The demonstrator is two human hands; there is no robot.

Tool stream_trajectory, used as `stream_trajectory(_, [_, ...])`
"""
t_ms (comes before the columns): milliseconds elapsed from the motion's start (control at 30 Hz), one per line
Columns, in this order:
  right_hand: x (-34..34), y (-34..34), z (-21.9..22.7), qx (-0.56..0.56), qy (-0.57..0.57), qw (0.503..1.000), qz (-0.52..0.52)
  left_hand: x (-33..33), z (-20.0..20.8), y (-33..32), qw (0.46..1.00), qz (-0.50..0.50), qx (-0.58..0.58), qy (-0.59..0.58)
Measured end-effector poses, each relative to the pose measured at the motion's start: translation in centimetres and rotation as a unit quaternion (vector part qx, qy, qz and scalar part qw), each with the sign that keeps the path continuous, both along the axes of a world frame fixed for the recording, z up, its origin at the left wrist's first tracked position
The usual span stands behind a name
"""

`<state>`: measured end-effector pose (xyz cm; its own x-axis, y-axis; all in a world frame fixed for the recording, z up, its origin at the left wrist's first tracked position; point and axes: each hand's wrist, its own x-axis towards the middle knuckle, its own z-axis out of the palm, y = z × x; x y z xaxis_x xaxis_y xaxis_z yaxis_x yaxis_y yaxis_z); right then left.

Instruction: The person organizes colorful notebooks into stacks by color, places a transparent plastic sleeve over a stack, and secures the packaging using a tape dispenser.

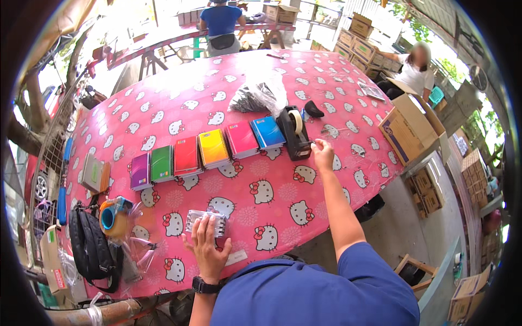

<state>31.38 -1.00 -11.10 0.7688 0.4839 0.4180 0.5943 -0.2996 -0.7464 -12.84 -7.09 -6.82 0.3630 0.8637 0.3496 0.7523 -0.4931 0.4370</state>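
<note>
My left hand (204,243) lies over a small spiral-bound pad (222,224) in clear plastic, its fingers stretched out and the thumb apart. A black watch circles that wrist. On the right, my right hand (323,154) pinches thumb and fingers together beside a black tape dispenser (295,146) with a roll of tape (296,120). What lies between those fingertips is too small to make out. A row of spiral notebooks runs left from the dispenser: blue (268,132), pink (242,139), yellow (213,146), red (187,156), green (162,163) and purple (140,170).
A clear bag of black pieces (253,98) lies behind the notebooks. At left are a black bag (93,244), tape rolls (113,217) and a notebook stack (95,173). An open carton (409,127) stands at the right edge. Two other people are farther off.
</note>
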Motion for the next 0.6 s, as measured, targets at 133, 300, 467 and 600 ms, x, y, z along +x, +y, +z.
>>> stream_trajectory(133, [2.3,3.0,0.0,-0.119,0.150,0.980,0.048,0.1,0.2,0.1,1.000,-0.002,0.002,-0.008])
stream_trajectory(300, [-0.3,3.5,2.1,-0.094,-0.014,0.994,0.047,-0.2,0.0,0.1,1.000,-0.001,0.000,-0.011])
stream_trajectory(467, [1.4,-1.3,-3.9,0.042,0.176,0.979,0.094,0.4,0.9,0.0,1.000,-0.017,-0.009,0.011])
stream_trajectory(600, [-2.8,1.8,-2.8,0.012,0.696,0.684,0.217,-0.2,0.1,0.2,0.998,-0.004,-0.015,-0.054])
